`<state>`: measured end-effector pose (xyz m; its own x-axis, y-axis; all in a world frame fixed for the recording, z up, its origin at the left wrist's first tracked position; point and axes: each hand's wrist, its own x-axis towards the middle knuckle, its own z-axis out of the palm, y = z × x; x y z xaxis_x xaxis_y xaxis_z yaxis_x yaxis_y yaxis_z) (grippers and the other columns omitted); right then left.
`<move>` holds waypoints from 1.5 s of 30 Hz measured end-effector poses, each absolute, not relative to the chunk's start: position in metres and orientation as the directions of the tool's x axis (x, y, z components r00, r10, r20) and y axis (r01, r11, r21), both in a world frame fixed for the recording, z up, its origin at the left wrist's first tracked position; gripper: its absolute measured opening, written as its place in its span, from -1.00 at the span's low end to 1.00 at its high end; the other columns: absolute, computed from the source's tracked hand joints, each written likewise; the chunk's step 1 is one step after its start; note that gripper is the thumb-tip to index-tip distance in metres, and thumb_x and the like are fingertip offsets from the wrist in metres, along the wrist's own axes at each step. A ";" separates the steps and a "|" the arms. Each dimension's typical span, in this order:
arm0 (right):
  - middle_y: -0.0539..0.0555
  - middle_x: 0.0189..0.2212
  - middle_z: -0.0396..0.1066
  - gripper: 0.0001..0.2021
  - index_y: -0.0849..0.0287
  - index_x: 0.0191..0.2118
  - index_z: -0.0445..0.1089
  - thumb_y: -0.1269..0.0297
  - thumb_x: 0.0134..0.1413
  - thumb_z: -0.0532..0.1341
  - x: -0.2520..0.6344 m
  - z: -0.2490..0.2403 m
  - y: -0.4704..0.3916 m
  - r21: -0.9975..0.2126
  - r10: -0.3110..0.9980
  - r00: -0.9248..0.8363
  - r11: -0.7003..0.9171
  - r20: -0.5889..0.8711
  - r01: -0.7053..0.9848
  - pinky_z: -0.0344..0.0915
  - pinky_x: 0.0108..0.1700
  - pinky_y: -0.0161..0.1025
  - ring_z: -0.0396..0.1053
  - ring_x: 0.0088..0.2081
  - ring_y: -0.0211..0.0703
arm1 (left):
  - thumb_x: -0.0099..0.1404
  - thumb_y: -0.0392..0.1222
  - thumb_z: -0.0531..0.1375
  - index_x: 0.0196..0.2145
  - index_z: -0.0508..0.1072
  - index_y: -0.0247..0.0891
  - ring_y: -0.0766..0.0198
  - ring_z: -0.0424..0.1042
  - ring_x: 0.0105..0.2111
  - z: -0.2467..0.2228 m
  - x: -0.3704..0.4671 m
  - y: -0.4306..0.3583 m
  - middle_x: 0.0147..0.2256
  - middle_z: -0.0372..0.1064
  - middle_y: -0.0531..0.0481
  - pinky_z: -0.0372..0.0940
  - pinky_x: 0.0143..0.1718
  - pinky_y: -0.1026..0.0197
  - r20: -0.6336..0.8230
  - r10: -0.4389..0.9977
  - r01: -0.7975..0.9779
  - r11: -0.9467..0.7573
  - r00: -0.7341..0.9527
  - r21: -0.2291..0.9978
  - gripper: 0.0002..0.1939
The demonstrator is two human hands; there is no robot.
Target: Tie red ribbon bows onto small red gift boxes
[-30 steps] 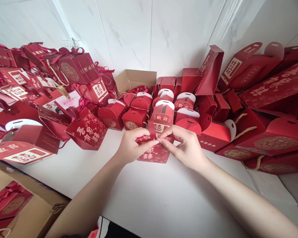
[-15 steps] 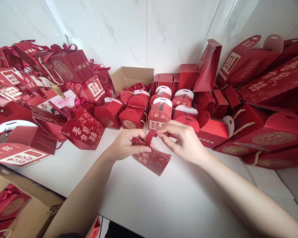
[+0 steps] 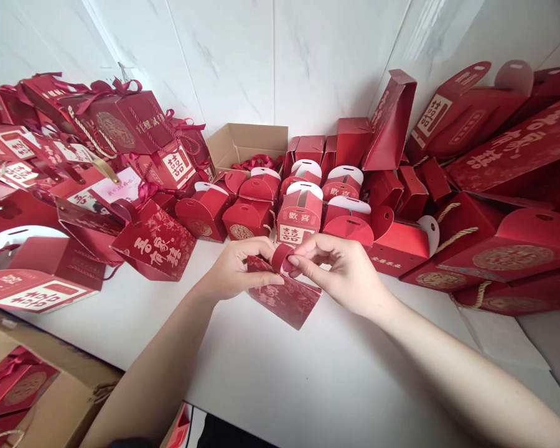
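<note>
A small red gift box (image 3: 287, 303) with pale printed characters is tilted above the white table. My left hand (image 3: 236, 269) grips its upper left edge, thumb on the front face and fingers behind. Over the top of the box curves a red strap (image 3: 280, 256), bent into a loop. My right hand (image 3: 338, 270) pinches the strap's free end between thumb and forefinger, close to the box top. The far side of the box is hidden by my fingers.
Red gift boxes (image 3: 300, 214) with handles stand in rows behind my hands. More boxes pile up at left (image 3: 154, 242) and right (image 3: 513, 249). An open cardboard carton (image 3: 247, 140) with red ribbons sits by the wall; another carton (image 3: 56, 410) is at lower left.
My right hand has brought the strap's end down toward the box top, so the strap now curls into a rounder loop. My left hand and the box stay nearly in place.
</note>
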<state>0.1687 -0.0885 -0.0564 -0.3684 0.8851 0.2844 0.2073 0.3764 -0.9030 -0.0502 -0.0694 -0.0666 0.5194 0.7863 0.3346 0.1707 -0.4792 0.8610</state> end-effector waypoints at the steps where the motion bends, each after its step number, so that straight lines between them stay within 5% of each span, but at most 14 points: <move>1: 0.02 -0.40 0.53 -0.88 0.16 -0.33 0.48 0.25 0.19 0.26 0.169 -0.056 -0.089 -0.900 0.882 -0.371 0.384 0.291 0.206 0.38 -0.34 -0.28 0.45 -0.38 -0.22 | 0.13 -0.21 0.40 -0.39 0.54 -0.26 0.30 0.43 -0.38 -0.066 -0.050 -0.070 -0.37 0.45 -0.03 0.32 -0.35 0.27 0.337 0.786 0.166 -0.480 0.518 0.862 -0.87; 16: 0.02 -0.39 0.55 -0.87 0.13 -0.34 0.52 0.21 0.18 0.29 0.167 -0.058 -0.091 -0.921 0.879 -0.356 0.374 0.316 0.105 0.38 -0.31 -0.25 0.46 -0.38 -0.20 | 0.12 -0.16 0.40 -0.38 0.53 -0.26 0.29 0.40 -0.41 -0.070 -0.050 -0.068 -0.39 0.43 -0.03 0.31 -0.37 0.24 0.349 0.791 0.196 -0.497 0.503 0.845 -0.83; 24: 0.00 -0.38 0.51 -0.89 0.14 -0.32 0.49 0.27 0.22 0.26 0.168 -0.057 -0.089 -0.903 0.836 -0.422 0.422 0.351 0.083 0.34 -0.29 -0.28 0.42 -0.34 -0.24 | 0.07 -0.18 0.43 -0.38 0.28 -0.24 0.36 0.32 -0.42 -0.074 -0.049 -0.069 -0.38 0.34 0.06 0.26 -0.39 0.31 0.310 0.843 0.204 -0.429 0.439 0.880 -0.64; 37: 0.00 -0.40 0.46 -0.82 0.15 -0.33 0.48 0.18 0.24 0.23 0.169 -0.056 -0.088 -0.949 0.860 -0.447 0.308 0.244 0.075 0.30 -0.34 -0.28 0.34 -0.39 -0.24 | 0.14 -0.15 0.39 -0.32 0.38 -0.26 0.32 0.34 -0.37 -0.075 -0.050 -0.067 -0.37 0.33 0.05 0.26 -0.31 0.27 0.292 0.826 0.218 -0.436 0.483 0.873 -0.73; 45: 0.02 -0.34 0.49 -0.89 0.15 -0.21 0.50 0.31 0.22 0.23 0.171 -0.060 -0.081 -0.965 0.825 -0.518 0.263 0.225 -0.002 0.36 -0.25 -0.24 0.40 -0.31 -0.21 | 0.12 -0.18 0.40 -0.38 0.42 -0.27 0.32 0.38 -0.41 -0.072 -0.050 -0.067 -0.38 0.42 0.03 0.26 -0.37 0.27 0.263 0.828 0.171 -0.390 0.495 0.905 -0.77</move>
